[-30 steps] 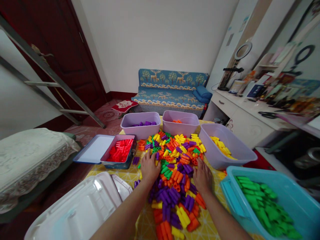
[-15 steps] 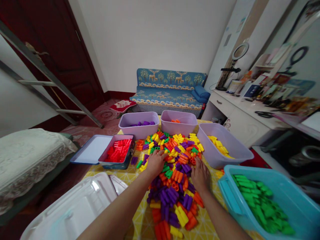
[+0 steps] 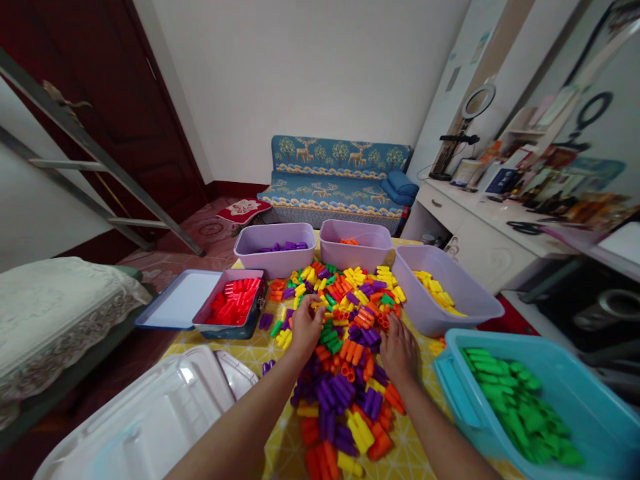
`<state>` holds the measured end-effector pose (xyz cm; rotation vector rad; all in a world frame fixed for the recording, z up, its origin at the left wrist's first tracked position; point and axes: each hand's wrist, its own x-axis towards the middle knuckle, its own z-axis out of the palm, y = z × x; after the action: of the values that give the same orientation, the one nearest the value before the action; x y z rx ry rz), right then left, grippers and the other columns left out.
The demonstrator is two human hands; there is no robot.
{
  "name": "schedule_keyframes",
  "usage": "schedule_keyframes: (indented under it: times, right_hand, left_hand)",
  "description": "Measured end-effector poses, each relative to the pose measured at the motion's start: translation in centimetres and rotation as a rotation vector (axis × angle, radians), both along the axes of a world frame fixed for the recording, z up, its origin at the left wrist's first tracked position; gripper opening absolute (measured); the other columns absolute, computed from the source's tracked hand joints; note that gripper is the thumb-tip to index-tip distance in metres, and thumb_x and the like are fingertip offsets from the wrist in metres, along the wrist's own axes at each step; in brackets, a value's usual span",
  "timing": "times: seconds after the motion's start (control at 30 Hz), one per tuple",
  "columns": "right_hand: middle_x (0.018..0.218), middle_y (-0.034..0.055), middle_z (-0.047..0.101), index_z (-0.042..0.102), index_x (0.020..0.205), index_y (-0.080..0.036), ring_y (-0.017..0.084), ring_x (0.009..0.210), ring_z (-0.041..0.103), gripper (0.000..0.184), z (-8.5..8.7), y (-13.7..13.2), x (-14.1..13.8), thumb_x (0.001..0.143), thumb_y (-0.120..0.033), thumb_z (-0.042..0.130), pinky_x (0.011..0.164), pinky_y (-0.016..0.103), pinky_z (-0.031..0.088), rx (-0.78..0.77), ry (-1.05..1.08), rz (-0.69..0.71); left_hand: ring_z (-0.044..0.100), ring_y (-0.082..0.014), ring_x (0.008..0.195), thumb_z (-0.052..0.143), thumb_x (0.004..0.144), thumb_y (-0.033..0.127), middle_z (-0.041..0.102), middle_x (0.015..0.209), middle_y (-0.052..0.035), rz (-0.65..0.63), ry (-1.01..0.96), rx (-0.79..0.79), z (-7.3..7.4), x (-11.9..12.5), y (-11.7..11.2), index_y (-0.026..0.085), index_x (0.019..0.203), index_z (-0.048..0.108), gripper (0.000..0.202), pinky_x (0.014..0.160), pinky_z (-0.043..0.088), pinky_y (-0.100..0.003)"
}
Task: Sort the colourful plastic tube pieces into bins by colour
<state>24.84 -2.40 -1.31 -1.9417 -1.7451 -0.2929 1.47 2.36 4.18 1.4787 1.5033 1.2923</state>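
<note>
A mixed pile of small plastic tube-shaped pieces in orange, purple, yellow and green (image 3: 340, 390) spreads over the middle of the table. My left hand (image 3: 306, 328) is at the pile's left side, thumb and fingers apart above some pieces, with nothing visible in it. Along the pile's right edge my right hand (image 3: 399, 348) rests with its fingers stretched out, touching orange and purple pieces. Red pieces (image 3: 235, 301) fill a tin box at the left. Green pieces (image 3: 520, 407) lie in a blue tub at the right.
Behind the pile stand a lilac bin (image 3: 275, 257) with purple pieces and another lilac bin (image 3: 356, 253) with orange ones. A third lilac bin (image 3: 425, 313) holds yellow pieces. A white lid (image 3: 145, 420) lies front left, and the tin's open lid (image 3: 177, 300) extends leftward.
My left hand has shifted a little left and turned, its fingers no longer flat on the pile. A purple piece now shows left of my left forearm. My right hand has hardly moved.
</note>
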Motion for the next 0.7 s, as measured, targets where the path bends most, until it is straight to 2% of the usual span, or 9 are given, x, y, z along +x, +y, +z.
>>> schedule_keyframes:
  times: [0.1, 0.23, 0.37, 0.47, 0.53, 0.6, 0.7]
  right_hand:
    - [0.136, 0.0158, 0.055, 0.046, 0.134, -0.012, 0.025, 0.125, 0.049, 0.043, 0.1, 0.0, 0.0, 0.092, -0.021, 0.040, 0.101, 0.041, 0.039, 0.003, 0.010, -0.001]
    - [0.137, 0.0148, 0.055, 0.047, 0.132, -0.012, 0.026, 0.125, 0.049, 0.042, 0.2, -0.1, -0.1, 0.092, -0.021, 0.040, 0.099, 0.040, 0.040, -0.008, 0.009, -0.015]
    - [0.136, 0.0151, 0.056, 0.047, 0.133, -0.012, 0.026, 0.125, 0.049, 0.042, 0.2, -0.1, -0.1, 0.092, -0.020, 0.040, 0.101, 0.040, 0.039, 0.001, 0.005, -0.019]
    - [0.137, 0.0143, 0.055, 0.046, 0.133, -0.012, 0.026, 0.126, 0.048, 0.043, 0.2, 0.0, -0.1, 0.092, -0.020, 0.040, 0.102, 0.040, 0.038, 0.003, 0.004, -0.018]
    - [0.136, 0.0142, 0.055, 0.046, 0.133, -0.013, 0.026, 0.125, 0.049, 0.043, 0.2, 0.0, -0.1, 0.092, -0.020, 0.038, 0.101, 0.040, 0.038, 0.004, 0.009, -0.030]
    - [0.133, 0.0152, 0.057, 0.047, 0.133, -0.013, 0.026, 0.123, 0.051, 0.042, 0.2, 0.1, -0.1, 0.092, -0.019, 0.037, 0.100, 0.040, 0.039, 0.004, 0.021, -0.030]
    - [0.131, 0.0159, 0.058, 0.048, 0.132, -0.012, 0.026, 0.123, 0.051, 0.041, 0.1, 0.1, 0.0, 0.092, -0.020, 0.039, 0.100, 0.040, 0.038, 0.009, 0.032, -0.012]
  left_hand:
    - [0.060, -0.0125, 0.065, 0.060, 0.078, 0.026, 0.065, 0.080, -0.0007, -0.027, -0.087, -0.038, 0.2, 0.4, 0.4, 0.016, 0.114, 0.059, 0.037, 0.061, 0.048, -0.023]
    - [0.056, -0.0103, 0.055, 0.058, 0.082, 0.027, 0.063, 0.069, 0.0006, -0.186, -0.130, -0.213, 1.1, 1.3, 0.8, 0.012, 0.116, 0.063, 0.038, 0.054, 0.046, -0.021]
    - [0.051, -0.0082, 0.045, 0.061, 0.081, 0.030, 0.058, 0.057, 0.0037, -0.288, -0.095, -0.295, 1.8, 2.2, 1.0, 0.011, 0.107, 0.068, 0.033, 0.047, 0.042, -0.019]
    - [0.050, -0.0079, 0.043, 0.068, 0.075, 0.026, 0.057, 0.051, 0.0049, -0.367, -0.055, -0.337, 2.8, 3.6, 1.7, 0.012, 0.098, 0.071, 0.027, 0.045, 0.040, -0.018]
    - [0.050, -0.0078, 0.042, 0.072, 0.071, 0.022, 0.056, 0.048, 0.0054, -0.424, -0.037, -0.349, 4.3, 5.5, 2.8, 0.013, 0.096, 0.072, 0.026, 0.046, 0.042, -0.018]
    - [0.050, -0.0075, 0.044, 0.074, 0.069, 0.020, 0.054, 0.046, 0.0059, -0.487, -0.036, -0.338, 6.7, 8.2, 4.3, 0.012, 0.097, 0.072, 0.029, 0.049, 0.045, -0.019]
    - [0.057, -0.0073, 0.051, 0.070, 0.075, 0.018, 0.063, 0.060, 0.0028, -0.573, -0.084, -0.299, 11.1, 13.1, 6.4, 0.012, 0.117, 0.066, 0.043, 0.057, 0.049, -0.019]
